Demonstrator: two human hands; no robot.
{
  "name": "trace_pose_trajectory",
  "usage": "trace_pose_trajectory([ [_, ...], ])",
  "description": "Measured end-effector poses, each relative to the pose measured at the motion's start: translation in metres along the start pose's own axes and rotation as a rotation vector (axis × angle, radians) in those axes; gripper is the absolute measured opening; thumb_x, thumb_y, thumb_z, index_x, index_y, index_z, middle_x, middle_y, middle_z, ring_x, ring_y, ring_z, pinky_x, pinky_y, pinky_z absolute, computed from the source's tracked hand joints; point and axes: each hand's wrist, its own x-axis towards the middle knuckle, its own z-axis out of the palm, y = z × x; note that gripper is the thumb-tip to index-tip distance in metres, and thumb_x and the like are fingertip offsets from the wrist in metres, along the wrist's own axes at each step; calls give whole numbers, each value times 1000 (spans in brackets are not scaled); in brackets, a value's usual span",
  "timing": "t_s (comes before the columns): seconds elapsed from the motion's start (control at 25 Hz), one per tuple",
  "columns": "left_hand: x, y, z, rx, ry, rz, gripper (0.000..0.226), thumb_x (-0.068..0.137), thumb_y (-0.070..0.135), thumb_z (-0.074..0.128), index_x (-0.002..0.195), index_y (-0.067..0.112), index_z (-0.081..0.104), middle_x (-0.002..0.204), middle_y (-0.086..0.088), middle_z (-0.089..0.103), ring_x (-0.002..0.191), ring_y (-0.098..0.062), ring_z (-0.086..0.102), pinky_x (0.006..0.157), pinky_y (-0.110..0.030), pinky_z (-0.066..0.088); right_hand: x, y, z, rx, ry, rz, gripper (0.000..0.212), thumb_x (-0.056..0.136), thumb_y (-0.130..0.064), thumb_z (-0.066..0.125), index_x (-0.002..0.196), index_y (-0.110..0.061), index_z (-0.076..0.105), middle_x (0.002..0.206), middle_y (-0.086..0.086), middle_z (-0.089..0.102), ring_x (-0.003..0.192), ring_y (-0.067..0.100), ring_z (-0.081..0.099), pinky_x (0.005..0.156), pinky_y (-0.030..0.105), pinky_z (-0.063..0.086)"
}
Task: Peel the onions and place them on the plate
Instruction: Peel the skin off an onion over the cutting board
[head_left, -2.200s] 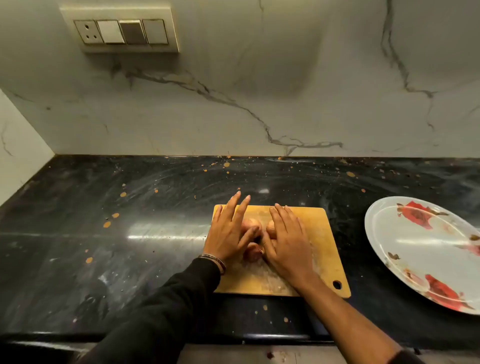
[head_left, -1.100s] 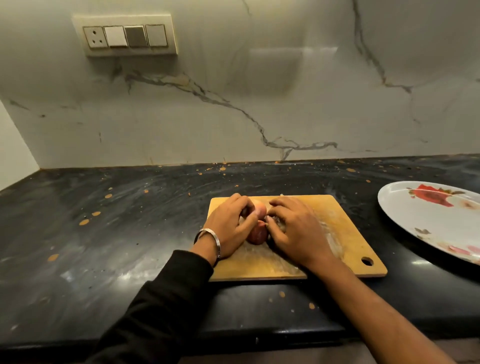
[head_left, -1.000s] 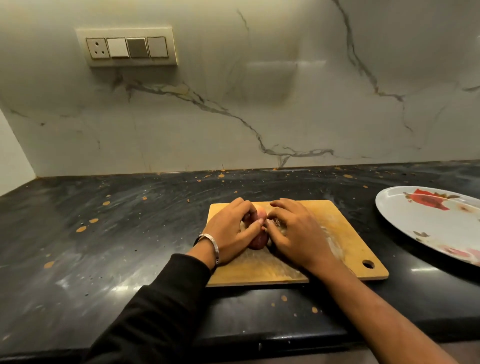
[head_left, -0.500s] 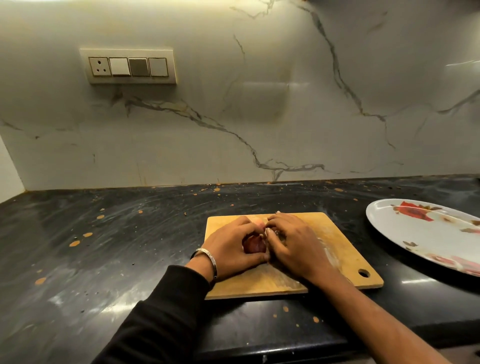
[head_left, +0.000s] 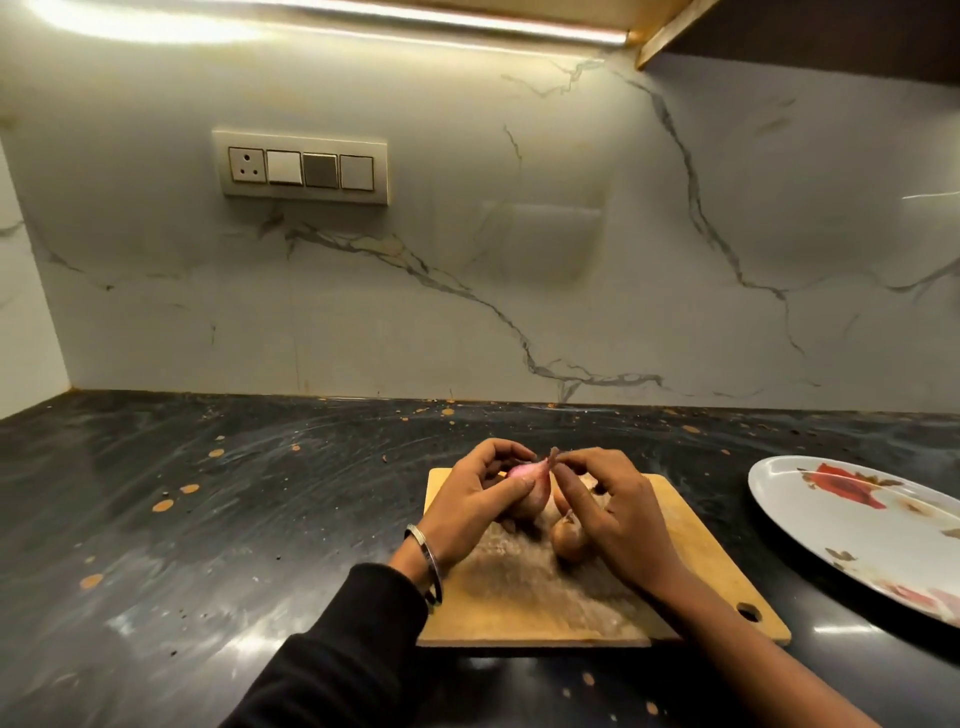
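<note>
Over the wooden cutting board (head_left: 691, 561), another onion (head_left: 567, 540) lies under my right hand (head_left: 618, 514), which pinches the tip of the pink onion (head_left: 532, 486) gripped in my left hand (head_left: 475, 499); the flowered plate (head_left: 831, 499) sits on the bench (head_left: 208, 519) to the right.

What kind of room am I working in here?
Most likely a home kitchen: a dark stone countertop under a white marble-look backsplash, a wooden chopping board with small onions, and a floral white plate.
</note>
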Motion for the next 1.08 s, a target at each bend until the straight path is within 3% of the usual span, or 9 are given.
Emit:
trace_pose_trajectory([
  [0.08,2,-2,0,1,36,32,18,96,15,59,114,12,58,108,-10,67,85,-17,66,65,-25,54,19,0,3,173,-105,45,11,93,-24,68,101,-21,75,93,-11,73,89,9,64,75,25,52],
  [0.2,3,-5,2,51,138,100,21,93,25,58,112,17,58,105,-2,66,91,-17,67,71,-27,55,36,0,8,457,-206,182,14,90,-10,71,100,-18,76,94,-3,76,91,13,71,77,25,57],
  [0.36,6,-8,6,128,106,166,32,86,28,71,113,19,56,105,7,66,98,-14,66,75,-32,58,37,10,15,634,-122,294,14,85,-8,75,84,-22,77,84,2,75,78,13,70,63,25,56],
  [0.52,17,-3,18,200,57,142,39,82,30,77,112,19,56,105,5,66,100,-19,67,78,-40,60,38,17,11,653,-57,306,10,85,-8,74,80,-17,73,75,2,72,69,9,66,62,22,54],
  [0.68,50,29,21,521,-37,144,40,80,36,79,111,22,58,105,3,63,93,-16,65,78,-43,57,43,26,-3,735,101,379,7,88,-8,71,85,-14,74,79,5,74,73,12,70,64,23,57],
  [0.96,31,13,26,143,52,34,31,88,19,68,117,21,56,105,1,68,92,-25,69,79,-56,57,41,29,5,723,29,393,14,87,-6,71,83,-18,75,79,5,76,70,11,69,60,21,53],
  [1.08,29,10,23,75,-3,27,24,92,17,62,115,18,55,102,-3,67,84,-30,63,75,-44,56,39,29,8,739,30,397,13,86,-6,71,81,-17,75,77,4,75,68,10,67,59,20,52],
])
